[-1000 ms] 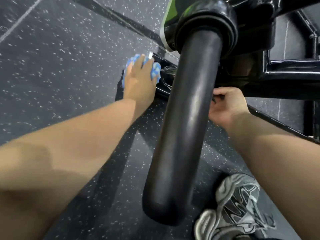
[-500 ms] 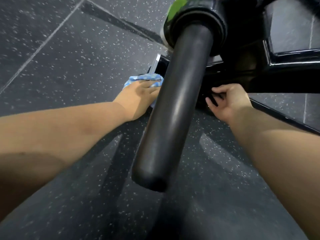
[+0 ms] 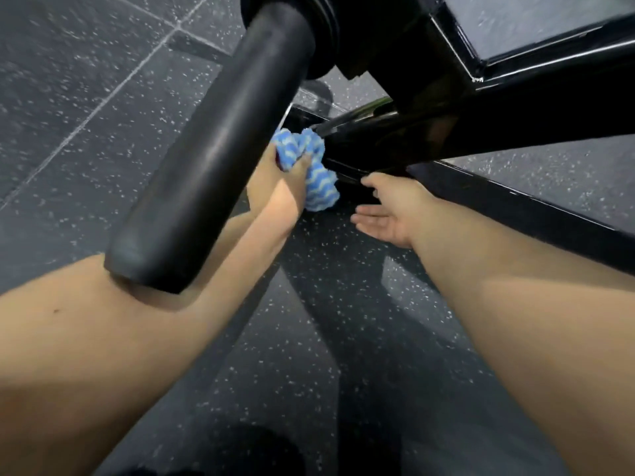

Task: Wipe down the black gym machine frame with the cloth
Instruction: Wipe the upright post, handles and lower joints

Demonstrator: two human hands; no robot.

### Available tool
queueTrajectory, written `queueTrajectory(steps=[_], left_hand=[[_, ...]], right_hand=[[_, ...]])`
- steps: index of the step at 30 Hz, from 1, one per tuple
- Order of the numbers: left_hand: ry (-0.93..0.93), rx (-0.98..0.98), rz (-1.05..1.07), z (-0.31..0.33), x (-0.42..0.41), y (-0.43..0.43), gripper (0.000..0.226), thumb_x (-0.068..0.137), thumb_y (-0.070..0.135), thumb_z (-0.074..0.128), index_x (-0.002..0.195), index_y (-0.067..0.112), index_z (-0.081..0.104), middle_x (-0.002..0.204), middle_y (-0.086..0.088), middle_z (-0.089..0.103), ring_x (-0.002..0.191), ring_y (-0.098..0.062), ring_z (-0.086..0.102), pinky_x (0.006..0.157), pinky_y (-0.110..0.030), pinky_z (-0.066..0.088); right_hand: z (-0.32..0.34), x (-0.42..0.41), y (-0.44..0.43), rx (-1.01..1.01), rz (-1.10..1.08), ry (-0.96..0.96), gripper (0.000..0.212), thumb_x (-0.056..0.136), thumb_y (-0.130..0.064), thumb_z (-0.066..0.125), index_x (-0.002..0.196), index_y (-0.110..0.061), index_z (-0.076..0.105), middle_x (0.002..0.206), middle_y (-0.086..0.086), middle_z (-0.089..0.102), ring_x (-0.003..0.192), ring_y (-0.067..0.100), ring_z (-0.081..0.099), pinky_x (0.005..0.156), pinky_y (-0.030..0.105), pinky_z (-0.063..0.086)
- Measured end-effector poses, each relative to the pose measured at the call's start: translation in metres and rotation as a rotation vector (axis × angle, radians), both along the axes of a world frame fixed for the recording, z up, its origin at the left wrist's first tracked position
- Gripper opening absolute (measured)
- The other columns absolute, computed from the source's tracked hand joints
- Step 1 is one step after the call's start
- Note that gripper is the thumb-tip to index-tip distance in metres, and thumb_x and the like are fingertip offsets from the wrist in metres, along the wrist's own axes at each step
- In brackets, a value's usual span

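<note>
The black gym machine frame (image 3: 446, 132) crosses the upper right of the head view, its glossy low beam running down to the right along the floor. My left hand (image 3: 275, 187) grips a bunched blue and white wavy cloth (image 3: 318, 180) and holds it against the beam's near end. The thick black padded roller (image 3: 220, 152) hangs in front of my left forearm and hides part of that hand. My right hand (image 3: 388, 207) hovers palm up just right of the cloth, fingers relaxed, close under the beam and holding nothing.
Dark speckled rubber floor tiles (image 3: 86, 115) with pale seams spread to the left and below. The roller's blunt end (image 3: 147, 269) sits right above my left forearm. A dark shape (image 3: 240, 451) lies at the bottom edge.
My left hand went from pressing the cloth flat left of the roller to gripping it bunched on the roller's right side. My right hand let go of the frame and opened palm up.
</note>
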State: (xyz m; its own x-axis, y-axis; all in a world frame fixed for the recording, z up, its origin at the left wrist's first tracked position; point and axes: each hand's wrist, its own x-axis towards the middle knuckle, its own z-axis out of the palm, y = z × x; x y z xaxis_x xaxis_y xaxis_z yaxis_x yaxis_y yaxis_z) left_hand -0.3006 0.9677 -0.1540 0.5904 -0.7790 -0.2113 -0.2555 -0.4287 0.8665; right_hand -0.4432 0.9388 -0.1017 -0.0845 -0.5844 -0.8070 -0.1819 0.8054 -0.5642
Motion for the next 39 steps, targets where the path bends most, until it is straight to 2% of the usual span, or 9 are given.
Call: queueTrajectory(steps=[3, 6, 8, 15, 21, 28, 33, 35, 39], left_hand=[[-0.12, -0.113, 0.028, -0.016, -0.017, 0.006, 0.024, 0.089, 0.025, 0.057, 0.09, 0.001, 0.056, 0.098, -0.008, 0.056, 0.075, -0.011, 0.047, 0.079, -0.029, 0.046], [-0.263, -0.107, -0.091, -0.025, -0.042, 0.016, 0.025, 0.094, 0.016, 0.055, 0.113, 0.0, 0.057, 0.124, -0.003, 0.045, 0.094, 0.001, 0.044, 0.088, -0.007, 0.035], [-0.364, -0.147, -0.177, -0.028, -0.048, 0.013, 0.024, 0.094, 0.014, 0.055, 0.116, 0.006, 0.057, 0.13, -0.003, 0.044, 0.112, -0.012, 0.048, 0.097, -0.018, 0.037], [-0.44, 0.019, -0.021, -0.015, -0.051, -0.002, 0.021, 0.096, 0.019, 0.048, 0.108, 0.003, 0.053, 0.127, -0.011, 0.043, 0.109, -0.027, 0.048, 0.085, -0.022, 0.033], [-0.627, -0.107, -0.573, -0.011, -0.096, 0.007, 0.021, 0.09, 0.007, 0.053, 0.11, 0.001, 0.058, 0.126, -0.013, 0.048, 0.103, -0.031, 0.053, 0.079, -0.033, 0.039], [-0.39, 0.081, -0.047, -0.012, -0.064, -0.001, 0.027, 0.094, 0.014, 0.048, 0.12, 0.006, 0.05, 0.131, -0.011, 0.04, 0.108, -0.03, 0.05, 0.079, -0.025, 0.032], [-0.279, 0.046, -0.441, -0.016, -0.114, 0.01, 0.028, 0.091, 0.007, 0.043, 0.115, 0.01, 0.056, 0.114, 0.002, 0.051, 0.098, -0.018, 0.05, 0.073, -0.007, 0.032], [-0.133, 0.042, -0.672, -0.013, -0.119, 0.016, 0.03, 0.089, 0.001, 0.043, 0.114, 0.009, 0.058, 0.116, 0.002, 0.051, 0.097, -0.015, 0.051, 0.082, -0.014, 0.036], [0.046, -0.046, -0.505, -0.006, -0.089, 0.018, 0.026, 0.078, -0.001, 0.051, 0.097, 0.009, 0.066, 0.096, -0.015, 0.066, 0.082, -0.022, 0.062, 0.068, -0.03, 0.048]], right_hand=[[-0.005, -0.013, 0.006, 0.012, 0.026, -0.13, 0.025, 0.097, -0.024, 0.053, 0.119, -0.013, 0.051, 0.126, 0.017, 0.056, 0.096, 0.026, 0.063, 0.069, 0.03, 0.053], [-0.003, -0.031, 0.004, 0.0, 0.048, -0.161, 0.028, 0.099, -0.021, 0.051, 0.126, -0.014, 0.051, 0.135, 0.016, 0.054, 0.104, 0.027, 0.062, 0.083, 0.035, 0.051], [-0.001, -0.041, 0.003, -0.015, 0.071, -0.17, 0.03, 0.1, -0.021, 0.048, 0.13, -0.016, 0.05, 0.134, 0.014, 0.055, 0.101, 0.025, 0.063, 0.086, 0.036, 0.051], [-0.001, -0.081, 0.001, -0.057, 0.099, -0.141, 0.033, 0.101, -0.02, 0.048, 0.134, -0.017, 0.05, 0.126, 0.01, 0.062, 0.099, 0.021, 0.066, 0.085, 0.035, 0.053], [-0.003, -0.084, 0.0, -0.064, 0.012, -0.155, 0.031, 0.102, -0.018, 0.043, 0.132, -0.014, 0.049, 0.11, 0.01, 0.065, 0.093, 0.021, 0.066, 0.076, 0.032, 0.054], [-0.004, -0.089, 0.012, -0.033, -0.08, -0.207, 0.038, 0.103, -0.016, 0.041, 0.141, -0.015, 0.045, 0.126, 0.014, 0.06, 0.093, 0.025, 0.068, 0.08, 0.037, 0.058], [0.0, -0.078, 0.017, -0.026, -0.171, -0.283, 0.029, 0.102, -0.018, 0.044, 0.127, -0.008, 0.055, 0.105, 0.017, 0.066, 0.077, 0.029, 0.067, 0.069, 0.04, 0.06], [0.001, -0.085, 0.021, -0.031, -0.205, -0.286, 0.023, 0.1, -0.017, 0.049, 0.118, -0.007, 0.06, 0.101, 0.017, 0.065, 0.078, 0.03, 0.068, 0.068, 0.042, 0.06], [-0.008, -0.076, 0.032, -0.102, -0.21, -0.283, 0.008, 0.088, 0.002, 0.061, 0.095, -0.001, 0.064, 0.106, 0.019, 0.06, 0.095, 0.029, 0.067, 0.081, 0.035, 0.058]])
